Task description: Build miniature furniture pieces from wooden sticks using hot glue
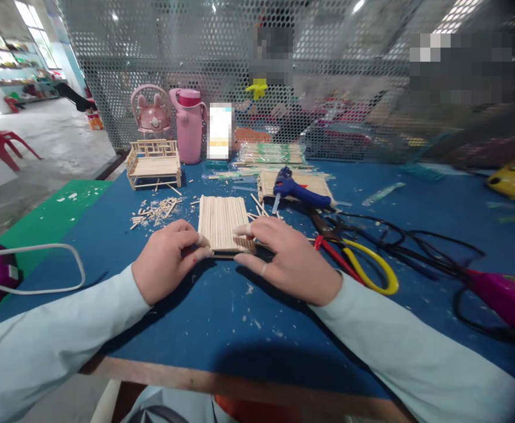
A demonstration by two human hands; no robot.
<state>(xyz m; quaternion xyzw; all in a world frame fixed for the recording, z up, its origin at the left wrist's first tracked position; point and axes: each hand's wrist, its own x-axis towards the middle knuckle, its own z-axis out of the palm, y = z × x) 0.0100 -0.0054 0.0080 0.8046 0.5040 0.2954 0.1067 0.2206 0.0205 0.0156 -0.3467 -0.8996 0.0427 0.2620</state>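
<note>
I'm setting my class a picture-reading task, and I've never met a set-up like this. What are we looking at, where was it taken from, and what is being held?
There is no machine here: a person works with bare hands. The single picture comes from a camera worn on the head, looking forward and down, so the sleeves reach in from the lower corners.

Both hands hold a flat panel of pale sticks. The left hand grips its near left corner; the right hand has fingers over the right side and thumb at the near edge.

On the blue table lie short stick pieces, a blue glue gun and a tool with red and yellow handles. Farther back stand a small stick-built bench and a pink bottle.
</note>
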